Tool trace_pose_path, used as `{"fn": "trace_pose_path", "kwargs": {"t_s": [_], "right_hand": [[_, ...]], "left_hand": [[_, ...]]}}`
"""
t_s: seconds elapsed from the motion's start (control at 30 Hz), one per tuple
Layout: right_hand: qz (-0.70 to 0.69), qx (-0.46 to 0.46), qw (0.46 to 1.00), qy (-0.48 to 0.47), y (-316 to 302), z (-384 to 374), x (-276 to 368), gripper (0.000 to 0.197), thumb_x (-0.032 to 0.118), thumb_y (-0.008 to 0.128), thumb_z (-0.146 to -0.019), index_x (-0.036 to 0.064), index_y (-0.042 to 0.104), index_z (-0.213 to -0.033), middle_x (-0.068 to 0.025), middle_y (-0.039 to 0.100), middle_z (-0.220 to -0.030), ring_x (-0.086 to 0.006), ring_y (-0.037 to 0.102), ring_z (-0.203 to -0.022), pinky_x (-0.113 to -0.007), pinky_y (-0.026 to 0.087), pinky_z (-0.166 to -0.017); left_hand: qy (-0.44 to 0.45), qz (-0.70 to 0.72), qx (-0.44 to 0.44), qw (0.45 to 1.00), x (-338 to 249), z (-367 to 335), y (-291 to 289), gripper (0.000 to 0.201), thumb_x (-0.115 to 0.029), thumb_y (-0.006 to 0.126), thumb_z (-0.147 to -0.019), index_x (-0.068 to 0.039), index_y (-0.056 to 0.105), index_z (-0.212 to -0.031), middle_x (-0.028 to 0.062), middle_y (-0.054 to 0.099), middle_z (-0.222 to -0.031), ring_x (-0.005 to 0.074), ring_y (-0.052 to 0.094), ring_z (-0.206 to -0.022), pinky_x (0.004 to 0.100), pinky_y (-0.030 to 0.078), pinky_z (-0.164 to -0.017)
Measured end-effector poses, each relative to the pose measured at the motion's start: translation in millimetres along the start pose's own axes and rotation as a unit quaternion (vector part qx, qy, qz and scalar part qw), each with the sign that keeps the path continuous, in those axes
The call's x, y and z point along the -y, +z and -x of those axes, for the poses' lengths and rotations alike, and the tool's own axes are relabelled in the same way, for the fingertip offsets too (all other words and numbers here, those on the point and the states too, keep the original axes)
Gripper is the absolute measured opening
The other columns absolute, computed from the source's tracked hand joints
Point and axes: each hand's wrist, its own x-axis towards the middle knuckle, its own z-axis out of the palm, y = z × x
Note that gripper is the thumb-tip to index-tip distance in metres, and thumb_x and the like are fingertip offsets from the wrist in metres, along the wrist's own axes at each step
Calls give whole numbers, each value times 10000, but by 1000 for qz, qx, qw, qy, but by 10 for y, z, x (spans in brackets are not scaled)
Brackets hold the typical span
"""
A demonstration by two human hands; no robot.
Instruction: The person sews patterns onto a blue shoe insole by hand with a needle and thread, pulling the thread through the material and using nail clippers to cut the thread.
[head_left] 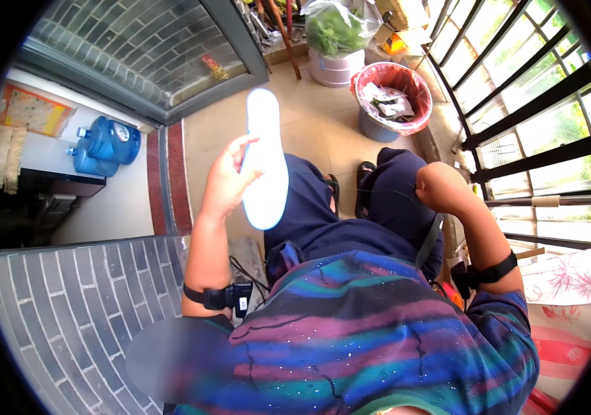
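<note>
White and so bright it's nearly blown out, the insole (271, 155) we've got in our left hand (225, 181) sits just left of centre in the frame, toe end up, heel end down. That hand is clamped on its left edge, thumb over the top face and fingertips round the side. Our right hand (442, 187), right of centre, is curled into a fist with the fingers together. A thin dark thread (385, 191) runs to it from the insole side, so we've got that gripped; anything else tucked inside, we can't tell.

Below both hands we see our navy trousers (306, 200), a black sandal (363, 173) on the tiled floor (212, 128) between the knees, and a streaky blue, purple and green top (351, 311) filling the bottom. Black straps (209, 297) go round both arms.

Top centre-right, there's a bin (377, 126) with a red liner (416, 90) and crumpled white stuff inside. Just behind it, a bag of greens (337, 31) sits on a pale bucket (333, 70). Blue water jugs (121, 140) are over on the left, grey brick wall (88, 304) lower left, black window bars (538, 152) upper right.
</note>
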Motion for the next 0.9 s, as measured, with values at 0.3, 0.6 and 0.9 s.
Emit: {"fn": "trace_pose_path", "kwargs": {"t_s": [0.3, 0.6, 0.9], "right_hand": [[-477, -252, 842, -14, -772, 150, -499, 66, 60, 581, -880, 9, 573, -840, 3, 565, -672, -74, 539, -586, -224, 451, -552], [-659, -482, 545, -190, -1343, 196, -910, 146, 36, 529, -935, -50, 622, -1008, -173, 654, -1099, -218, 595, -1056, -313, 438, -969], [-736, -427, 459, -256, -1519, 551, -994, 107, 76, 483, -983, 5, 549, -1028, -6, 452, -706, -57, 316, -522, -202, 284, -484]], "left_hand": [[145, 144, -244, 948, -442, -133, -822, 362, -23, 496, -888, 86, 523, -1232, 149, 600, -1198, 211, 599, -1063, 303, 482, -915], [214, 193, -218, 932, -641, -71, -1024, 477, 85, 449, -829, 100, 464, -1306, 159, 521, -1319, 209, 552, -1154, 285, 474, -931], [130, 102, -394, 904, -762, 85, -1104, 138, -186, 618, -933, -51, 610, -906, -6, 577, -722, 70, 537, -582, 202, 395, -524]]}}
